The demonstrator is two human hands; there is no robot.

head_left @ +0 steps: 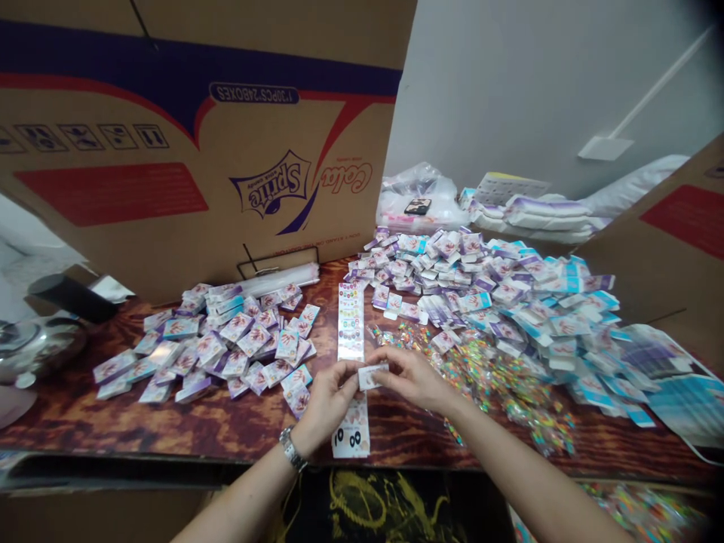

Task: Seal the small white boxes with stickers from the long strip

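Observation:
Both my hands meet over the front middle of the wooden table [84, 411]. My left hand [326, 396], with a metal watch at the wrist, and my right hand [412, 377] pinch a small white flat carton [373, 375] between their fingertips. Under them lies a long white sticker strip [351, 332] running from the table's front edge toward the back. A pile of small purple-and-white cartons [220, 339] lies to the left. A bigger heap of flat blue-and-white cartons [509, 302] spreads to the right. Small clear packets of colourful candy [503, 381] lie beside my right hand.
A large cardboard box [186, 143] printed with "Cola Sprite" stands behind the left pile. Another cardboard flap [673, 234] rises at the right. Plastic bags [418, 200] and stacked white packs [543, 211] sit at the back. A metal pot [34, 347] stands at the far left.

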